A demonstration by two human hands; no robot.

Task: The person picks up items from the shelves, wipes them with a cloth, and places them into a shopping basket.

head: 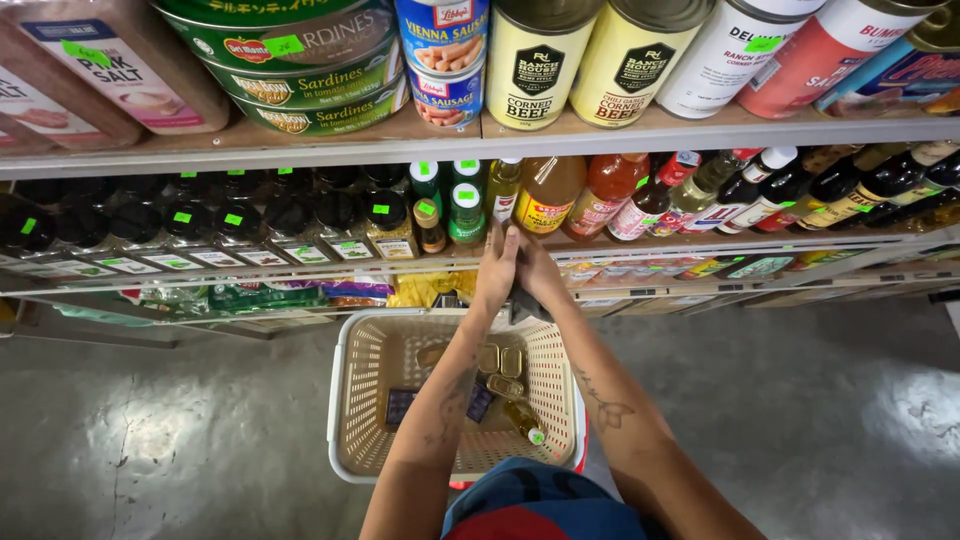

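Wide store shelf (pixel 300 258) fills the top of the view, and both arms stretch up to its front edge, right where the row of small green-capped bottles (pixel 466 212) stands. Below them sits the cream plastic shopping basket (pixel 352 400) on the grey floor, with several flat gold tins (pixel 500 360), a dark packet (pixel 400 402) and a yellowish bottle (pixel 522 420) already lying in it.

Now the hands. The left hand (pixel 497 268) and the right hand (pixel 535 270) are pressed close together, palms nearly meeting, just under the bottles and directly above the basket's far rim. Something dark (pixel 523 300) hangs between the wrists; what it is I cannot tell. The left hand's fingers (pixel 499 240) lie straight and together, tips up at the shelf lip near the green-capped bottles. The right hand's fingers are tucked behind the left, so whether they are closed around anything I cannot tell.

My read on handling this well: with bottles packed this tight, take 1 by the neck, lift it straight out, and keep the other hand clear of its neighbours so nothing tips. The amber bottles (pixel 548 192) stand just to the right, close enough to knock.
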